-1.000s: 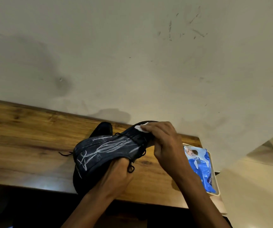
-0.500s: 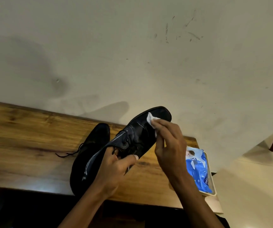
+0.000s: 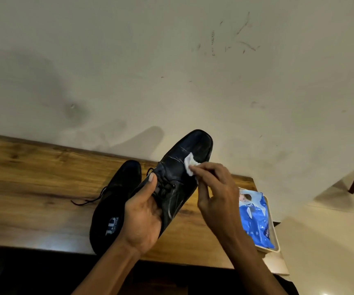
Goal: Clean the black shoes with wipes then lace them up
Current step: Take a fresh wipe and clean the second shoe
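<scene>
Black lace-up shoe (image 3: 180, 173), raised toe-up above the wooden table (image 3: 33, 188): left hand (image 3: 144, 220) grips it from below, thumb across the laces, and pale streaks mark its upper. Right hand (image 3: 212, 192) pinches a small white wipe (image 3: 189, 166) in its fingertips, pressed to the vamp. Second black shoe (image 3: 112, 207) lies on the table just behind, lace trailing left, insole printed with a pale logo too blurred to read; blue wipes pack (image 3: 257, 220), lettering beginning "mee", sits in a white tray (image 3: 276, 246) at the table's right end.

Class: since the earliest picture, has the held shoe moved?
Yes. The held shoe has turned upper-side up, its toe now raised toward the wall, above the table edge.
</scene>
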